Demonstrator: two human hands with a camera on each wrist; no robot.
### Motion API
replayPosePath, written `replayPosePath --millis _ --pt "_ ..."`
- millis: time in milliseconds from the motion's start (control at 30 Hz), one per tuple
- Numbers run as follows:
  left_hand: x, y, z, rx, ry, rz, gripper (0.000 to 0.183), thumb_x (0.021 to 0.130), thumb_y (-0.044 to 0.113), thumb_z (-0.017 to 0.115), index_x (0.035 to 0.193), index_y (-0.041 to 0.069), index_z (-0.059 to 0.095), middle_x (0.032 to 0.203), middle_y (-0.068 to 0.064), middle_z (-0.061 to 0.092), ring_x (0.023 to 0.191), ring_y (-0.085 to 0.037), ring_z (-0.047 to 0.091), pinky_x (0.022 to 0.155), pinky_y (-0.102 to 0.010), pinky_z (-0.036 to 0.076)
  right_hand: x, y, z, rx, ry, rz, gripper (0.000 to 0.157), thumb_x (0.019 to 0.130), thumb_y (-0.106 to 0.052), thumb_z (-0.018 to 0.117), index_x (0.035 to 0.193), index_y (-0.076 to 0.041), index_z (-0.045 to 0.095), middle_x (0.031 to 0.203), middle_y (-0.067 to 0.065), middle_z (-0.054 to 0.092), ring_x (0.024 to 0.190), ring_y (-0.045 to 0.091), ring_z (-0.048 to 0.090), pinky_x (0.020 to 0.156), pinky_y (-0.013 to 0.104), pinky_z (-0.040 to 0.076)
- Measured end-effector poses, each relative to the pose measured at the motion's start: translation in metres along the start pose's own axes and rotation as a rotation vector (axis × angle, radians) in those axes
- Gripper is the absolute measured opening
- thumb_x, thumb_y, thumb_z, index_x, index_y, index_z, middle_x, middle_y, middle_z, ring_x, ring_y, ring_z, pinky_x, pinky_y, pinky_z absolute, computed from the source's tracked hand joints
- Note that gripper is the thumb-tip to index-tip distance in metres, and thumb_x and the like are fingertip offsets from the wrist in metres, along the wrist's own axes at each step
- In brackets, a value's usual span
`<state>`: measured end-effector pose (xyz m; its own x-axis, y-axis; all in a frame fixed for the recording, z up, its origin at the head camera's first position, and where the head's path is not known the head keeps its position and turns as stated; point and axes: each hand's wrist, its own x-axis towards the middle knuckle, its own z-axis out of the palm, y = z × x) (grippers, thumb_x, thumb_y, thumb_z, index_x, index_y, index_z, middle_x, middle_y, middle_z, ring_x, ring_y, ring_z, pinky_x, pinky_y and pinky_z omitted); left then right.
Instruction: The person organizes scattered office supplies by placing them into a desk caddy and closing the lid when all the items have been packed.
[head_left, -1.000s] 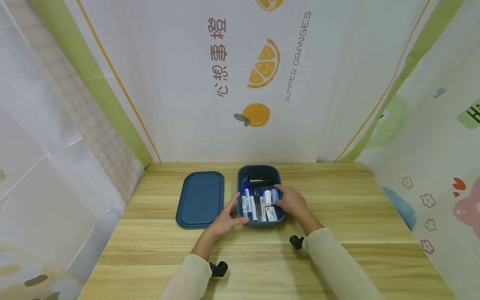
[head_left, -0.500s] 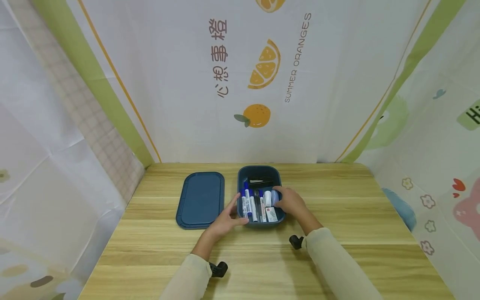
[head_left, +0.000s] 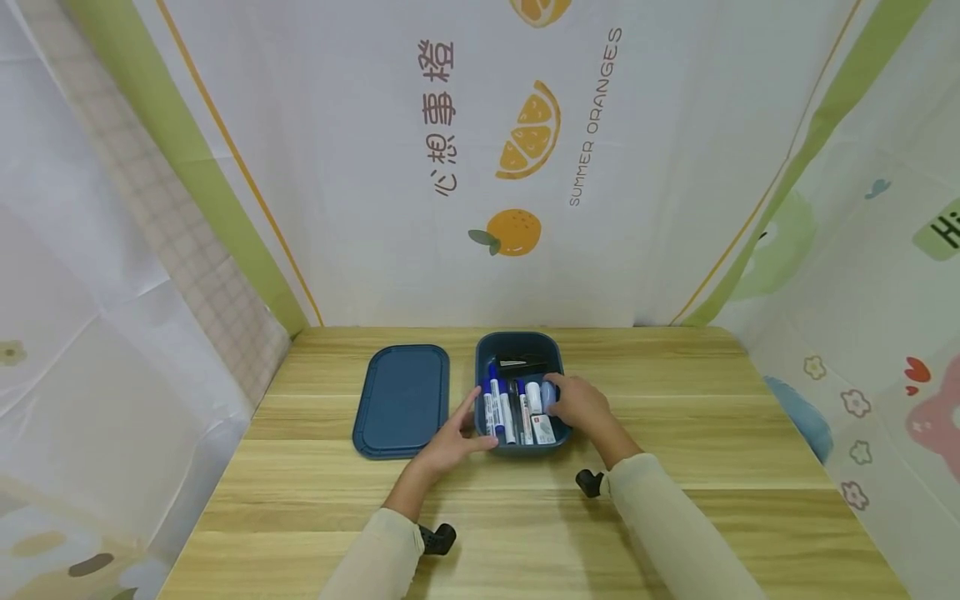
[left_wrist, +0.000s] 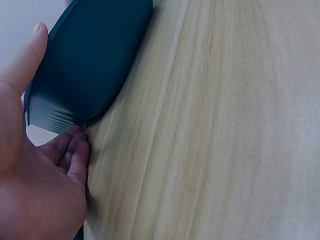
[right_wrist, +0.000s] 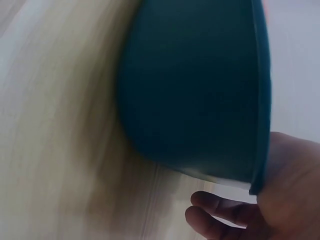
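Note:
A dark blue plastic box [head_left: 517, 450] stands lidless at the table's middle. My left hand [head_left: 447, 443] holds its near left corner, thumb at the near wall and fingers along the left side; the left wrist view shows them against the outer wall. From the right, my right hand [head_left: 585, 404] reaches over the rim and pinches a light blue rounded item [head_left: 549, 395] inside. Beside that item lie a white rounded item [head_left: 534, 397] and a small white printed box [head_left: 542, 429]. Several markers [head_left: 507, 417] with blue or white caps lie in a row on the left.
A matching blue lid [head_left: 402, 402] lies flat left of the box. Black items [head_left: 522, 364] lie at the box's far end. The wooden table [head_left: 675, 392] meets a white printed curtain [head_left: 375, 250] behind, with more fabric at both sides.
My right fingers have shifted slightly inside the box, and the white and light blue rounded items sit a touch further left. My left hand and the box stay in place.

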<state>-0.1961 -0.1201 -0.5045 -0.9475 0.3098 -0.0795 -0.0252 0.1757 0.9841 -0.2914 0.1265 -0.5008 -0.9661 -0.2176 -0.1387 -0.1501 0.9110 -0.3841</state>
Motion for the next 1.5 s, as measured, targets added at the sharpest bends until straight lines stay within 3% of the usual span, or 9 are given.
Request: replayPosePath --millis 300,567,867,1033,1233,1500 --pt "-0.001 0.000 -0.002 -0.009 -0.022 -0.003 0.094 0.089 0.015 0.073 0.158 0.016 0.009 0.146 -0.036 0.029 0.134 -0.049 0.030 0.106 -0.060 0.025 0.003 -0.002 0.004 0.000 0.002 -0.001 0.060 0.085 -0.022 0.075 0.141 -0.019 0.053 0.134 0.019 0.055 0.119 0.035 0.053 0.090 0.053 0.045" --pt "0.000 0.000 -0.001 -0.023 -0.026 0.001 0.092 0.090 0.012 0.071 0.158 0.017 0.009 0.143 -0.034 0.037 0.129 -0.047 0.039 0.105 -0.058 0.029 0.003 0.000 0.004 0.053 0.004 -0.008 0.061 0.086 -0.021 0.075 0.142 -0.017 0.052 0.136 0.020 0.053 0.121 0.037 0.051 0.095 0.055 0.042" --pt "0.001 -0.002 0.001 -0.011 -0.009 -0.002 0.091 0.090 0.012 0.071 0.158 0.017 0.010 0.142 -0.034 0.037 0.129 -0.048 0.038 0.105 -0.059 0.029 -0.003 0.008 0.003 0.140 0.038 -0.056 0.061 0.086 -0.022 0.074 0.142 -0.015 0.051 0.139 0.021 0.050 0.128 0.040 0.044 0.101 0.057 0.036" --pt "0.000 -0.003 0.001 -0.010 0.002 0.007 0.091 0.091 0.011 0.070 0.158 0.015 0.009 0.142 -0.035 0.036 0.131 -0.048 0.035 0.105 -0.059 0.028 -0.008 0.012 0.003 0.186 0.083 -0.111 0.059 0.087 -0.021 0.074 0.141 -0.012 0.052 0.137 0.022 0.051 0.126 0.040 0.045 0.102 0.056 0.036" --pt "-0.003 -0.006 0.003 -0.019 0.038 0.044 0.091 0.090 0.008 0.070 0.158 0.012 0.009 0.144 -0.034 0.034 0.133 -0.047 0.033 0.107 -0.058 0.027 -0.018 0.013 0.008 0.270 0.189 -0.143 0.054 0.088 -0.020 0.074 0.138 -0.010 0.055 0.127 0.020 0.057 0.106 0.034 0.056 0.089 0.051 0.046" --pt "-0.005 -0.007 0.006 0.006 0.072 0.089 0.093 0.089 0.016 0.073 0.157 0.007 0.009 0.146 -0.033 0.032 0.130 -0.047 0.036 0.106 -0.058 0.029 -0.041 0.006 0.015 0.327 0.317 -0.081 0.050 0.086 -0.018 0.075 0.133 -0.012 0.060 0.112 0.016 0.058 0.092 0.028 0.056 0.075 0.044 0.048"
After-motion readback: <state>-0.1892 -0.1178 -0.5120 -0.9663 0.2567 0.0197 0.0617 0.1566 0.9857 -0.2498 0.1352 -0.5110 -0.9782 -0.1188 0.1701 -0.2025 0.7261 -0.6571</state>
